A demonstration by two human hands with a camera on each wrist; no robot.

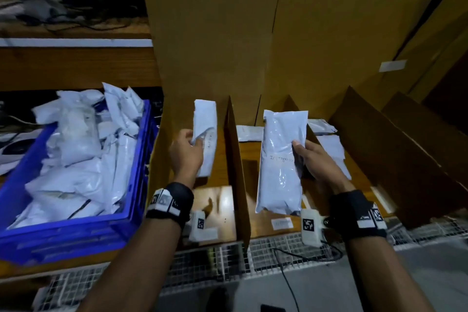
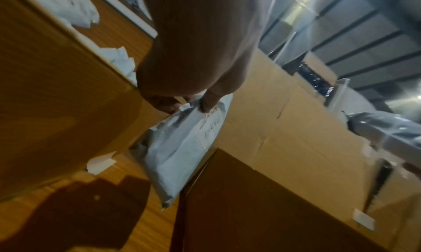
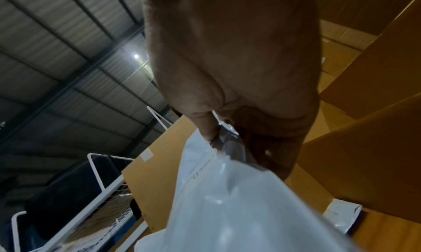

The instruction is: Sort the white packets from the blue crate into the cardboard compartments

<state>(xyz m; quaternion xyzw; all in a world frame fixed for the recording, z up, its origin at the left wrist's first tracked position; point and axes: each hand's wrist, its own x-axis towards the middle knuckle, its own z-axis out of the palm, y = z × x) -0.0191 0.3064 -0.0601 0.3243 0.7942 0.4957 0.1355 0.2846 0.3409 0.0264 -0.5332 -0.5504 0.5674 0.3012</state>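
Left hand: fingers curled round a narrow white packet, held over the leftmost cardboard compartment. Right hand: gripped a larger white packet above the next compartment. Blue crate, left, was heaped with packets.

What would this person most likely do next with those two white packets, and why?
Probably let go of the packet in the left hand, dropping it into the leftmost compartment. It already hangs over that slot, pinched by its edge. The right hand holds its packet face-up, handwriting showing, above the next compartment, apparently being read.
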